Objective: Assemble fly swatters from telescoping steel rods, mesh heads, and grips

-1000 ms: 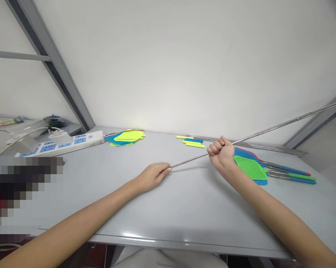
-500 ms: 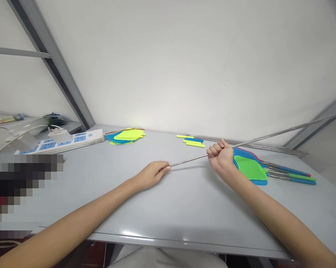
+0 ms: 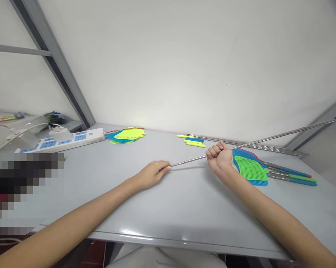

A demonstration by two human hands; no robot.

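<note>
A long metal telescopic rod [image 3: 279,134] runs slantwise above the table, its thin end low at the left and its thicker end up at the right. My left hand [image 3: 154,174] is closed round the thin end. Further along, my right hand [image 3: 220,158] grips the rod in a fist with the fingers curled over it. Just right of that fist lie fly swatters with a green mesh head [image 3: 250,169], blue heads partly underneath, and coloured handles [image 3: 302,178]. Behind the rod, several more metal rods [image 3: 271,147] lie along the wall.
Short yellow and blue tubes [image 3: 194,140] lie near the wall. Loose yellow and blue swatter heads [image 3: 130,134] are stacked further left, beside a white power strip [image 3: 92,136] with plugs in it. A grey metal frame post [image 3: 64,70] rises at the left. The table's front edge [image 3: 157,239] is close to me.
My right hand has shifted very slightly left and down along with the rod. My left hand keeps its hold on the thin end. The view has moved a little.
</note>
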